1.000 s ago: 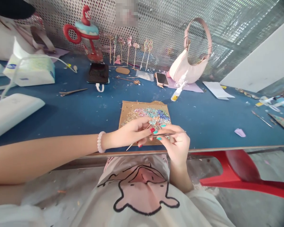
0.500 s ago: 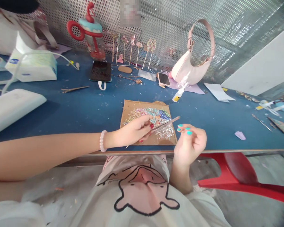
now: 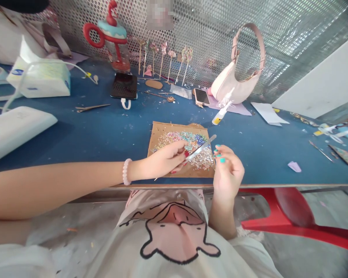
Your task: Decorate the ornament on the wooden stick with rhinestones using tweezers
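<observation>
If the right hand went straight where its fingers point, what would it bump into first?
Probably the shiny metal tool held by the left hand. The right hand's curled fingers point roughly that way, but depth is unclear, so it might pass over or under.

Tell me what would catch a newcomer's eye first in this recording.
Probably the glittering spread of tiny coloured gems on the cardboard at the near edge of the blue table, with the left hand over it holding tweezers and the right hand just to the right. Next might come the red-and-blue cup at the back left, then the pale pink handbag at the back right.
</observation>
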`<state>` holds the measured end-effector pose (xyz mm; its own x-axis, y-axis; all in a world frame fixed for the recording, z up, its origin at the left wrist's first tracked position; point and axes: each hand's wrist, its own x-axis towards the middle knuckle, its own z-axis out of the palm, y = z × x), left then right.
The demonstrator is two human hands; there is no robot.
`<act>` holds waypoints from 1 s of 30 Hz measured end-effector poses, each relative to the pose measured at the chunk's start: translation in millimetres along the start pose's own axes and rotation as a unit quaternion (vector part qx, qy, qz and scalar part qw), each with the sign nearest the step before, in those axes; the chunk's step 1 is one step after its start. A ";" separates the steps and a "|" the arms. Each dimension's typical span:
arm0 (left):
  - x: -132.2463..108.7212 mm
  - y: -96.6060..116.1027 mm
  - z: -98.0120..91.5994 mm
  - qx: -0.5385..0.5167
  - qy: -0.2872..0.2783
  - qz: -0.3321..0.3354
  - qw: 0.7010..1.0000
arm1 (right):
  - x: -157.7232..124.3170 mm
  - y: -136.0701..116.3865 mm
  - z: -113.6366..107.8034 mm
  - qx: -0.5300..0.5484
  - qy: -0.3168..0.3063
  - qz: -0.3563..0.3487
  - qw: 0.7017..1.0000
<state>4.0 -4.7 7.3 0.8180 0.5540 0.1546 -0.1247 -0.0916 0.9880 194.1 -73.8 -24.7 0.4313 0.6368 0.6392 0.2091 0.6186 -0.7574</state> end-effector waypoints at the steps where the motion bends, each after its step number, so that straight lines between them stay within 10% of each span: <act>1: -0.2 -0.9 -0.2 0.002 -0.002 0.003 1.000 | -0.7 0.1 -0.9 -0.009 -0.016 -0.002 1.000; 30: -5.6 7.3 -3.3 0.033 -0.091 0.018 0.995 | -3.9 -22.0 -7.7 -0.005 -0.135 -0.129 0.982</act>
<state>-3.4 -5.7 13.7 0.9027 0.3902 0.1812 -0.1242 -0.1669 0.9781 194.6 -93.5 -11.5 0.1136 0.5590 0.8214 0.2895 0.7722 -0.5655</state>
